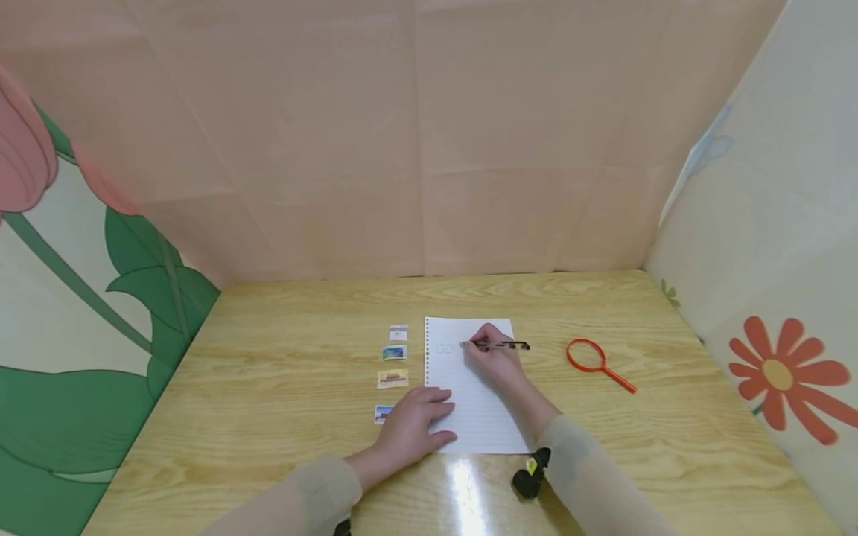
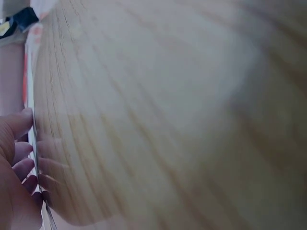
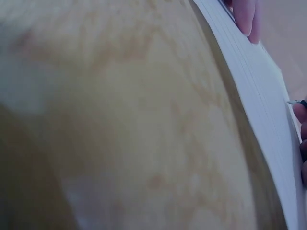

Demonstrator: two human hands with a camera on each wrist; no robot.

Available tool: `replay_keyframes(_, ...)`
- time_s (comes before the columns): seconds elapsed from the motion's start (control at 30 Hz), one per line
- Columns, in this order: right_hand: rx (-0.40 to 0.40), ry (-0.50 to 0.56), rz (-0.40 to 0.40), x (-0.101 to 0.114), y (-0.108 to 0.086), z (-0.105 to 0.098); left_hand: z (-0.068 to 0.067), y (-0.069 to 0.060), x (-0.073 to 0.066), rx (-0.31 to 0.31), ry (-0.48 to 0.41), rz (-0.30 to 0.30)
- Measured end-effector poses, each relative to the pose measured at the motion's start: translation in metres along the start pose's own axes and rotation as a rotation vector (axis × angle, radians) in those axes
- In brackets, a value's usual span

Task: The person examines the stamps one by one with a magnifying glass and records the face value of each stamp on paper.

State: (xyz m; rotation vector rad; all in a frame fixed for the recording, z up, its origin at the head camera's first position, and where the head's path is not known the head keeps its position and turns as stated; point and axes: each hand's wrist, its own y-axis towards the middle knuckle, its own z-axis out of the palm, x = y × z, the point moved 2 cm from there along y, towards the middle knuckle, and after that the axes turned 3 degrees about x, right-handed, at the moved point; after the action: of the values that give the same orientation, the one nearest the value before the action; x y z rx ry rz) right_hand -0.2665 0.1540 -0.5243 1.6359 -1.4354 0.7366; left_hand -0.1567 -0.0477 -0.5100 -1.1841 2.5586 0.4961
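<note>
Head view: a right hand [image 1: 497, 359] pinches a slim, dark pen [image 1: 512, 345] over a white, ruled paper sheet [image 1: 477, 417] with holes punched down its left edge. The sheet lies on a pale, wood-grain worktop [image 1: 281, 372]. A left hand [image 1: 417, 424], fingers loosely extended and gripping nothing, rests across the sheet's lower left edge.

A short row of faint characters, perhaps "150", stands near the top, just left of the pen's tip; the marks are too pale to read with certainty. No writing can be made out on the lines below, which suggests that the work is at an early stage, with most of the page unused.

Left of the sheet, four small, rectangular, stamp-like pictures [image 1: 392, 379] form a column, the lowest partly covered by the left hand. To the right, well apart from the page, lies a red, round-framed magnifying glass [image 1: 605, 369], untouched.
</note>
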Motion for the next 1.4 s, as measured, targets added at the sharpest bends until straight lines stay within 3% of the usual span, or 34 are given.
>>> replay_keyframes(0.23,-0.028,-0.008,0.013,-0.0047,0.0,-0.0031,-0.0007,0.0006,-0.0003,0.027,0.004,-0.011)
replay_keyframes(0.33,-0.003,-0.005,0.008,-0.0061,-0.0006,-0.0025,-0.0005,0.0004,-0.0003,0.026,0.006,-0.01)
replay_keyframes(0.5,0.058,-0.008,-0.016,-0.0052,-0.0009,0.0015,0.0,0.0001,0.0002,0.017,0.006,-0.004)
replay_keyframes(0.87,0.038,-0.023,-0.1,-0.0025,-0.0001,0.0024,-0.0009,-0.0001,-0.0002,0.021,0.0,-0.008)
replay_keyframes(1.4,0.009,-0.004,-0.055,-0.0051,-0.002,-0.0034,-0.0011,0.0001,-0.0017,0.018,0.002,-0.014)
